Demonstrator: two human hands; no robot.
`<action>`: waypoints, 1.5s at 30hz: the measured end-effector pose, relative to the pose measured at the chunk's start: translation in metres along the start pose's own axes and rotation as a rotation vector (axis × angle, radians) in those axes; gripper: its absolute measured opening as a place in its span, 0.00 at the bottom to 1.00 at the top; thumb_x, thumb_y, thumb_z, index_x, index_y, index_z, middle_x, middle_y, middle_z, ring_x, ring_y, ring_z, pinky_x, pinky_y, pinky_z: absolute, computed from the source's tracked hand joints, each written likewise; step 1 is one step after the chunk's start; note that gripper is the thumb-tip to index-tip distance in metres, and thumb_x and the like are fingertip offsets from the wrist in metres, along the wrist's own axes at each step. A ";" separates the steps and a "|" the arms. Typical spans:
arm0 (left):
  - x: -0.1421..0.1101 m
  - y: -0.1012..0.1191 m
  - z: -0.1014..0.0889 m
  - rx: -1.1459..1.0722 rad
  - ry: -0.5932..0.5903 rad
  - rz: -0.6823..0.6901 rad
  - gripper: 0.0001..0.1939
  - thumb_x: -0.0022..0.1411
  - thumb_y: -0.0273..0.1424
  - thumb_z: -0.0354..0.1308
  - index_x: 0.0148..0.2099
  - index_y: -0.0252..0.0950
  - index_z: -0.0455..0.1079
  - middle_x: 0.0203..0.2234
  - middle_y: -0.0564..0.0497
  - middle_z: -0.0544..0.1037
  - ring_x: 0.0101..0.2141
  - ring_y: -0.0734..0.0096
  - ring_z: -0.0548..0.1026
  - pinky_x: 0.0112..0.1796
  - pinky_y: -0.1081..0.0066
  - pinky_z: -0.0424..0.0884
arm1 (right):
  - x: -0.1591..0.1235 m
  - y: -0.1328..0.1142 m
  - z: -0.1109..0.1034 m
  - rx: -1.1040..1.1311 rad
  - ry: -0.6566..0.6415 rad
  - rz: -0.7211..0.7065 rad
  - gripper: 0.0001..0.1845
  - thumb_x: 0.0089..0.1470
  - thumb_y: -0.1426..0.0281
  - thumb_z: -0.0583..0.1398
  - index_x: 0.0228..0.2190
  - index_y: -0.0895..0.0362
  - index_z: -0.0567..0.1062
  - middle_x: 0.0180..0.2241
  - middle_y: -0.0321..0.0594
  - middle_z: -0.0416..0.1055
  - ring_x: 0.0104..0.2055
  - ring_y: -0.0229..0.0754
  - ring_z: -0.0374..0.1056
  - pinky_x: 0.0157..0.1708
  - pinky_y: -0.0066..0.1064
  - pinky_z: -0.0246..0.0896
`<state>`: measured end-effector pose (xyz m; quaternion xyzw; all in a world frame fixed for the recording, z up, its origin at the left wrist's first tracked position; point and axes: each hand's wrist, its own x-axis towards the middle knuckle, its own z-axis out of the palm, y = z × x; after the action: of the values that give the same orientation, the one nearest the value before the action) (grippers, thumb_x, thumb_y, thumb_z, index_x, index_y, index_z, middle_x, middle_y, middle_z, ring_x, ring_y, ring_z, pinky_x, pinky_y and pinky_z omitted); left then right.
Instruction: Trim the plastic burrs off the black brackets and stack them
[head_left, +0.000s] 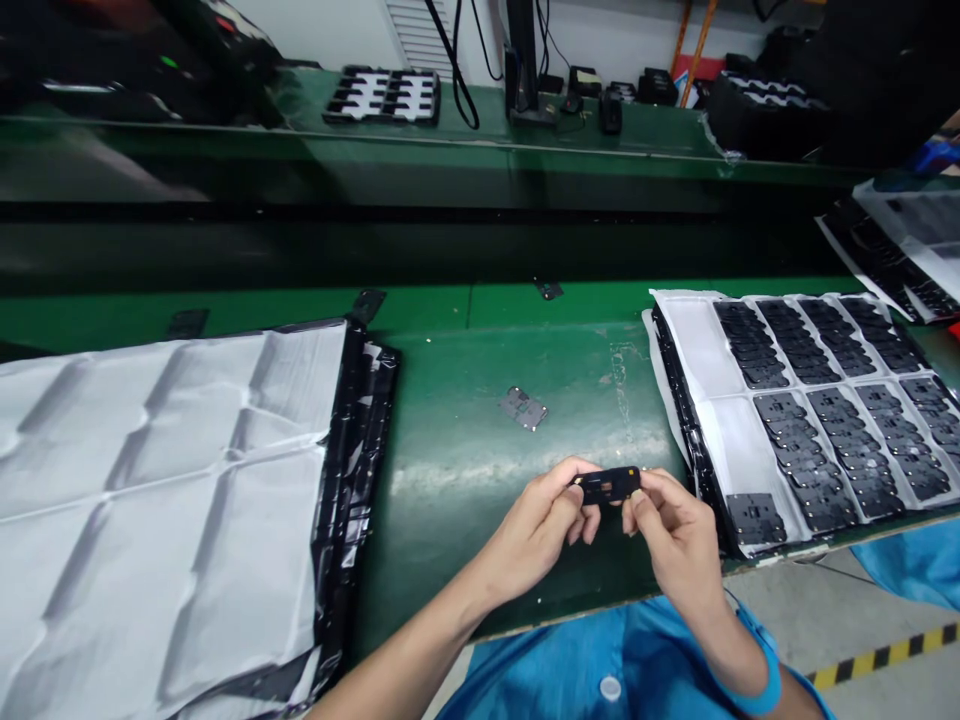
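Note:
A small flat black plate with cutouts (609, 486) is held between my two hands, tilted above the front of the green table. My left hand (555, 505) pinches its left end between thumb and fingers. At the other end, my right hand (670, 515) grips it the same way. Farther back on the table lies a similar dark grey plate (524, 408). To the right, a compartmented tray with white lining (705, 345) holds overlapping rows of such plates. One single plate (756, 518) lies in its near left compartment.
On the left, a stack of black trays (352, 470) lies under a white sheet (202, 500). Loose dark pieces (548, 289) rest near the table's back. A raised green shelf (480, 130) carries another tray (384, 95) and a monitor stand (525, 80).

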<state>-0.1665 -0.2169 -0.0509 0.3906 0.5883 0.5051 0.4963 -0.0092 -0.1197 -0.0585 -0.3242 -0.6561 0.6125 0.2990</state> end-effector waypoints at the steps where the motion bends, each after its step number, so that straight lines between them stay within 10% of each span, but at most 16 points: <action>1: -0.001 -0.001 0.000 0.043 0.024 0.015 0.15 0.77 0.33 0.40 0.49 0.35 0.68 0.23 0.55 0.73 0.24 0.71 0.69 0.31 0.70 0.68 | 0.000 0.000 0.000 0.004 0.003 0.004 0.11 0.67 0.66 0.60 0.37 0.57 0.82 0.27 0.34 0.67 0.26 0.37 0.68 0.27 0.28 0.64; 7: -0.004 -0.008 0.001 0.494 0.424 0.373 0.06 0.72 0.26 0.54 0.49 0.37 0.68 0.43 0.45 0.80 0.31 0.73 0.76 0.35 0.71 0.75 | -0.001 -0.003 0.002 0.026 0.029 0.005 0.10 0.67 0.67 0.61 0.36 0.56 0.80 0.27 0.34 0.68 0.25 0.37 0.70 0.26 0.28 0.66; 14: 0.000 -0.005 -0.007 0.889 0.531 0.704 0.10 0.70 0.20 0.57 0.51 0.35 0.71 0.43 0.43 0.85 0.43 0.65 0.85 0.43 0.71 0.83 | -0.004 -0.018 0.006 0.024 0.038 -0.051 0.08 0.66 0.72 0.61 0.35 0.56 0.80 0.28 0.34 0.68 0.25 0.36 0.73 0.26 0.26 0.70; 45: 0.011 -0.009 -0.022 1.041 0.430 0.711 0.07 0.72 0.20 0.51 0.45 0.36 0.67 0.36 0.47 0.81 0.33 0.69 0.83 0.32 0.74 0.79 | -0.004 -0.024 0.014 0.042 -0.013 -0.023 0.13 0.64 0.79 0.59 0.42 0.53 0.81 0.31 0.33 0.72 0.29 0.38 0.80 0.32 0.29 0.77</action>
<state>-0.1902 -0.2127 -0.0619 0.6398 0.6767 0.3548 -0.0823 -0.0189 -0.1325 -0.0351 -0.3064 -0.6486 0.6248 0.3083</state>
